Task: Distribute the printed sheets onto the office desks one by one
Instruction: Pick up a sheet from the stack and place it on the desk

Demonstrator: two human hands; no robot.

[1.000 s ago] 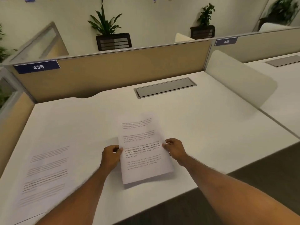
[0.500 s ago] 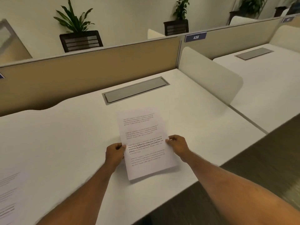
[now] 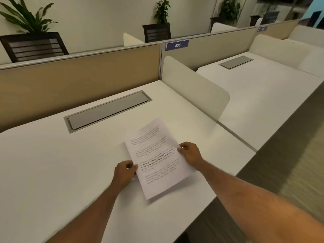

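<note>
A stack of printed sheets [image 3: 157,158] with black text is held a little above the near white desk [image 3: 52,163], tilted to the right. My left hand [image 3: 124,172] pinches its left edge and my right hand [image 3: 191,154] pinches its right edge. Its top corner curls upward. To the right, past a low white divider [image 3: 194,86], lies a second white desk [image 3: 263,95], under the blue label 436 [image 3: 177,45].
Each desk has a grey cable flap [image 3: 108,111] set into it near the tan back partition [image 3: 78,81]. Potted plants [image 3: 29,35] stand behind the partition. A dark carpeted aisle [image 3: 289,163] runs along the desks' front edge at the right.
The view has swung to the right: the sheet lying on the desk's left side has left the frame and the desk under label 436 has come in. Both hands still hold the sheets.
</note>
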